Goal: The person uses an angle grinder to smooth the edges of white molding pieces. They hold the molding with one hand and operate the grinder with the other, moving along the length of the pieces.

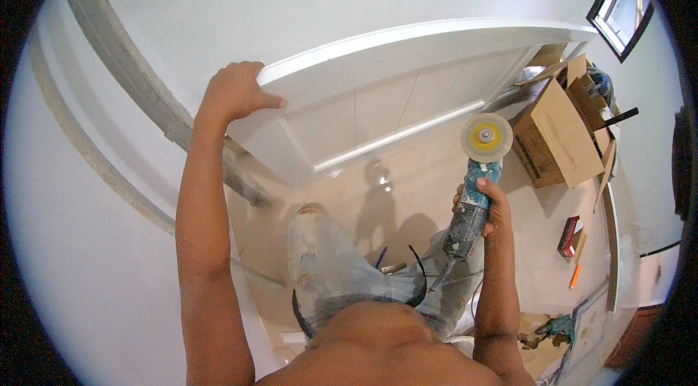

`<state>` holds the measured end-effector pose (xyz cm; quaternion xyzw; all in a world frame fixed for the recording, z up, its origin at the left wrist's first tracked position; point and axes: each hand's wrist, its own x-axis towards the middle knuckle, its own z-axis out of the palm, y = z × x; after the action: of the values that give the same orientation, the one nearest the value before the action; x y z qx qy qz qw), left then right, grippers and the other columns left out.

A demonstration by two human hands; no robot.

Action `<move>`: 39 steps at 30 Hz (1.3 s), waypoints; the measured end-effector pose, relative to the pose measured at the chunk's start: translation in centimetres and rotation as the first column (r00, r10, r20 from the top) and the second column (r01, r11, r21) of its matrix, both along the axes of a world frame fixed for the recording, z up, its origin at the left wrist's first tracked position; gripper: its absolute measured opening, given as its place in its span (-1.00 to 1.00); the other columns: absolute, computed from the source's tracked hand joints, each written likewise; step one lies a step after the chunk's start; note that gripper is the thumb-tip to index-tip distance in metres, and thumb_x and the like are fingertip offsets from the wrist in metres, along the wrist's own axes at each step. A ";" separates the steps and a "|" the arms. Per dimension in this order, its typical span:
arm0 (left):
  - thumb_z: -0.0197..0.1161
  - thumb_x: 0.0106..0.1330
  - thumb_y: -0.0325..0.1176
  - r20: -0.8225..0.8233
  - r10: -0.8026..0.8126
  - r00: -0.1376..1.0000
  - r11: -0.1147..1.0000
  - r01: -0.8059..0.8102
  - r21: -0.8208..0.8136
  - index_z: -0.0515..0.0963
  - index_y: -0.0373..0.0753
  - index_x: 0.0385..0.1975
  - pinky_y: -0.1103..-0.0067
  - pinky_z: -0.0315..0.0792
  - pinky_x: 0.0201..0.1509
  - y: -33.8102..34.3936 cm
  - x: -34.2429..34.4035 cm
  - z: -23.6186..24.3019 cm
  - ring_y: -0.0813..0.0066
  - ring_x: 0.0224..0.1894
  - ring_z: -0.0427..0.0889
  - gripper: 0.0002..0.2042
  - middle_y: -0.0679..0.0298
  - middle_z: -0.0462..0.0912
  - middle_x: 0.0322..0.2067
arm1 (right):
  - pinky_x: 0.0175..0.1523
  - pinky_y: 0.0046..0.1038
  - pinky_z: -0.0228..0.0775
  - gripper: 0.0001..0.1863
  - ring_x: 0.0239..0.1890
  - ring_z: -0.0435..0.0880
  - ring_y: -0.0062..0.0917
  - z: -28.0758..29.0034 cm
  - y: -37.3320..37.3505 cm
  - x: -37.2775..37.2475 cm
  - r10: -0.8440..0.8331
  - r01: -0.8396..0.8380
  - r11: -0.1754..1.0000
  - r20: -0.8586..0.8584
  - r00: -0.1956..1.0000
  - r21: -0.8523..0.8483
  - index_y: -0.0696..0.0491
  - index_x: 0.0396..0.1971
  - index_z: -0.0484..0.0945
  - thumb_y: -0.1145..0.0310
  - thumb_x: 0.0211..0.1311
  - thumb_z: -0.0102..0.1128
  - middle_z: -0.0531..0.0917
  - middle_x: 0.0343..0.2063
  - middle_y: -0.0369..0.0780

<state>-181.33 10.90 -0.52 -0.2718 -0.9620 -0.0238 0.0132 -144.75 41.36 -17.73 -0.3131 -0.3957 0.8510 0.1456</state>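
My right hand (491, 206) is wrapped round the body of a blue and black angle grinder (469, 222), held in front of me at the right. Its round disc (486, 138), yellow in the middle with a pale rim, faces up; whether it spins I cannot tell. A white panelled door (429, 38) leans on its long edge against the wall. My left hand (236, 91) grips the door's near left corner, thumb on the front face and fingers over the top edge. Below the grinder its cord runs toward my leg.
An open cardboard box (560, 139) with things in it stands at the right. On the tiled floor lie a small red box (570, 235), an orange tool (575, 276) and a teal power tool (558, 328). A grey rough channel (123, 44) cuts down the left wall. A window (624, 4) is at the upper right.
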 end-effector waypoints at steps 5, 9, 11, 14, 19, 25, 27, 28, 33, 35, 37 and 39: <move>0.69 -0.27 0.08 -0.023 0.010 1.000 0.999 -0.009 0.034 0.77 -0.25 -0.11 0.33 0.66 -0.08 0.1 -1.1 -0.2 0.17 -0.24 0.81 -0.30 0.07 0.82 -0.27 | -0.19 -0.15 0.77 -0.29 -0.28 0.80 -0.20 -2.9 -0.4 0.1 -0.041 0.019 0.996 -0.243 0.969 -0.091 0.28 0.16 0.42 0.04 0.22 0.40 0.70 -0.19 0.01; 0.69 -0.30 0.08 -0.013 0.009 1.000 0.999 -0.009 0.046 0.77 -0.25 -0.09 0.35 0.66 -0.10 0.1 -1.6 -0.5 0.17 -0.26 0.80 -0.28 0.07 0.82 -0.28 | -0.18 -0.24 0.74 -0.22 -0.24 0.78 -0.25 -5.1 -1.7 -1.0 -0.109 -0.015 0.960 -0.421 0.900 -0.281 0.31 0.28 0.34 0.03 0.28 0.33 0.69 -0.17 0.00; 0.69 -0.31 0.08 -0.054 -0.004 0.999 0.998 0.007 0.063 0.77 -0.25 -0.07 0.36 0.66 -0.10 0.2 -1.7 -0.5 0.18 -0.27 0.80 -0.26 0.08 0.82 -0.28 | -0.17 -0.23 0.72 -0.21 -0.25 0.77 -0.25 -5.4 -1.9 -1.5 -0.037 -0.044 0.980 -0.396 0.918 -0.194 0.31 0.28 0.34 0.04 0.25 0.35 0.69 -0.18 0.00; 0.69 -0.32 0.09 -0.106 -0.004 0.994 0.998 0.011 0.064 0.77 -0.25 -0.06 0.37 0.65 -0.10 0.2 -1.5 -0.5 0.19 -0.26 0.80 -0.25 0.08 0.82 -0.27 | -0.06 -0.17 0.71 -0.21 -0.24 0.77 -0.22 -5.0 -2.1 -1.9 0.015 -0.085 0.978 -0.342 0.940 -0.192 0.28 0.28 0.36 0.08 0.18 0.39 0.70 -0.21 -0.01; 0.69 -0.32 0.10 0.028 0.034 0.999 0.998 -0.036 0.059 0.77 -0.25 -0.06 0.35 0.65 -0.06 0.3 -2.0 -0.1 0.19 -0.20 0.80 -0.24 0.05 0.82 -0.23 | -0.12 -0.08 0.72 -0.24 -0.25 0.77 -0.20 -4.3 -3.1 -2.6 -0.053 -0.049 0.962 -0.357 0.933 -0.269 0.17 0.28 0.39 0.09 0.15 0.40 0.70 -0.19 -0.03; 0.67 -0.19 0.12 0.050 0.020 0.999 0.999 -0.022 0.034 0.75 -0.25 -0.03 0.31 0.64 0.00 -0.3 -3.0 -0.4 0.16 -0.18 0.80 -0.27 0.02 0.82 -0.20 | -0.17 -0.07 0.73 -0.26 -0.28 0.77 -0.14 -2.2 -1.2 -2.4 0.121 -0.210 0.954 -0.368 0.922 -0.214 0.17 0.27 0.37 0.05 0.18 0.32 0.69 -0.20 0.05; 0.65 -0.13 0.13 0.015 -0.013 1.000 0.999 0.014 -0.043 0.73 -0.27 0.00 0.28 0.63 0.04 -0.5 -3.6 -0.9 0.12 -0.12 0.80 -0.27 0.00 0.81 -0.15 | -0.20 -0.09 0.74 -0.28 -0.29 0.79 -0.14 0.0 -1.0 -1.9 0.142 -0.211 0.950 -0.283 0.948 -0.229 0.19 0.23 0.39 0.05 0.18 0.35 0.70 -0.21 0.04; 0.64 -0.10 0.13 0.013 -0.024 1.000 0.996 0.025 -0.083 0.71 -0.28 0.02 0.26 0.63 0.07 -0.6 -4.0 -1.0 0.10 -0.10 0.79 -0.27 0.00 0.80 -0.12 | -0.21 -0.10 0.74 -0.29 -0.29 0.79 -0.13 1.5 -1.0 -1.7 0.159 -0.218 0.949 -0.250 0.955 -0.229 0.19 0.21 0.40 0.05 0.17 0.37 0.70 -0.22 0.04; 0.56 0.04 0.15 0.176 -0.037 0.984 0.989 0.061 -0.134 0.65 -0.20 0.02 0.13 0.59 0.10 -1.0 -5.4 -1.2 -0.06 -0.04 0.75 -0.35 0.00 0.78 -0.16 | -0.24 -0.10 0.75 -0.31 -0.33 0.79 -0.17 9.7 -2.8 -0.4 0.123 -0.126 0.953 -0.030 0.992 -0.276 0.23 0.12 0.45 0.09 0.11 0.47 0.71 -0.26 0.00; 0.53 0.09 0.15 0.191 -0.057 0.980 0.987 0.085 -0.138 0.62 -0.17 0.03 0.10 0.59 0.09 -0.9 -5.5 -1.2 -0.06 -0.03 0.75 -0.37 0.01 0.77 -0.15 | -0.24 -0.13 0.74 -0.31 -0.35 0.78 -0.20 12.7 -3.2 -0.4 0.134 -0.110 0.929 0.044 0.990 -0.353 0.23 0.10 0.47 0.10 0.09 0.48 0.72 -0.26 0.00; 0.53 0.10 0.17 0.180 -0.092 0.979 0.987 0.114 -0.111 0.58 -0.24 0.07 0.11 0.57 0.11 -0.4 -5.7 -1.1 -0.09 0.02 0.73 -0.32 -0.04 0.74 -0.05 | -0.24 -0.17 0.74 -0.33 -0.34 0.78 -0.22 15.5 -2.9 -0.6 0.197 -0.140 0.931 0.141 0.970 -0.338 0.22 0.09 0.49 0.10 0.09 0.48 0.72 -0.26 -0.01; 0.51 0.12 0.17 0.237 -0.096 0.967 0.984 0.127 -0.121 0.57 -0.27 0.07 0.09 0.56 0.11 0.0 -6.0 -0.9 -0.12 0.02 0.72 -0.31 -0.05 0.73 -0.04 | -0.22 -0.22 0.74 -0.34 -0.35 0.79 -0.26 18.1 -2.9 -0.9 0.237 -0.147 0.927 0.234 0.943 -0.345 0.22 0.09 0.49 0.12 0.08 0.47 0.73 -0.26 -0.03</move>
<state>-187.38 10.86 -1.44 -0.3212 -0.9395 0.0095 -0.1183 -145.61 38.42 0.38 -0.4057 -0.2961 0.8634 -0.0480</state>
